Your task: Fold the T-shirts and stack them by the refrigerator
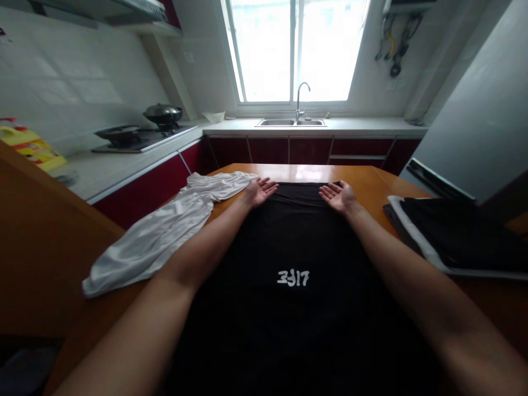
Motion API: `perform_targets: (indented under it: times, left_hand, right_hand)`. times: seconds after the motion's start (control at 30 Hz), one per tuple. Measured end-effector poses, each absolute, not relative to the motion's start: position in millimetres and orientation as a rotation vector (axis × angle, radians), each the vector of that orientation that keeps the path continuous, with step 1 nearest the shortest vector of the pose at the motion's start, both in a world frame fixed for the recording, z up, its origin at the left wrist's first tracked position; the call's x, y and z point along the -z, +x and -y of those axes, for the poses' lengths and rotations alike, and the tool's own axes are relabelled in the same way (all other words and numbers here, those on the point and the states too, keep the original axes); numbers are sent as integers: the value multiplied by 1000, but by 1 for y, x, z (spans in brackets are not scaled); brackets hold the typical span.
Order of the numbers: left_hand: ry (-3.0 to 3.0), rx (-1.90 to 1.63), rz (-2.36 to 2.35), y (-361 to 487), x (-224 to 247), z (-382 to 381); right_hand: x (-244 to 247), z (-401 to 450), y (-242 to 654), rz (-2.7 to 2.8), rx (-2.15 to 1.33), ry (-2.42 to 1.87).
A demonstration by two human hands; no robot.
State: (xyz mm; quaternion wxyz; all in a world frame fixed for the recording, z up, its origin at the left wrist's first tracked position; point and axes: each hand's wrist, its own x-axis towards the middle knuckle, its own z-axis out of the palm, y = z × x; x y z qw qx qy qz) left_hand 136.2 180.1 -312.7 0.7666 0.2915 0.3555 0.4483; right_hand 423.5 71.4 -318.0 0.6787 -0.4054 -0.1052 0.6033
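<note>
A black garment, apparently a shirt (pixel 305 236), lies spread flat over the wooden table, its white lettering upside down from where I look. My left hand (pixel 260 191) rests at its far left corner, palm turned up and fingers stretched toward the middle. Mirroring it at the far right corner is my right hand (pixel 339 196), also palm up with fingers extended. Both hands touch or hover at the cloth's far edge; which of these I cannot tell. The garment's near end runs out of view below.
A crumpled white satiny garment (pixel 165 236) lies on the table (pixel 358 177) at left. Folded black and white clothes (pixel 462 231) are stacked at right. Beyond are a sink (pixel 277 122), a stove (pixel 144 140) with a covered wok (pixel 163 113), and a yellow jug (pixel 31 146).
</note>
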Motion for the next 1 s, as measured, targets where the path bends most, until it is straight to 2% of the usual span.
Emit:
perform_targets:
  times: [0.1, 0.2, 0.37, 0.47, 0.63, 0.7, 0.87, 1.0]
  left_hand:
    - [634, -828, -657, 181, 326, -164]
    - [549, -878, -721, 183, 331, -166]
    - [416, -1253, -877, 119, 314, -205]
    - [421, -1337, -827, 127, 309, -208]
    - [403, -1081, -640, 214, 329, -175]
    - [382, -1045, -649, 224, 335, -170]
    - [363, -1211, -783, 141, 329, -196]
    - [520, -1346, -922, 80, 307, -197]
  right_hand:
    - [320, -87, 377, 336, -1549, -837]
    - [327, -94, 371, 325, -1571, -850]
    - [333, -99, 443, 198, -1225, -853]
    - [330, -107, 444, 174, -1065, -815]
    - [330, -119, 370, 310, -1377, -732]
    - [335, -116, 364, 319, -1429, -748]
    - [342, -95, 445, 277, -1228, -805]
    - [328, -73, 481, 342, -1044, -889]
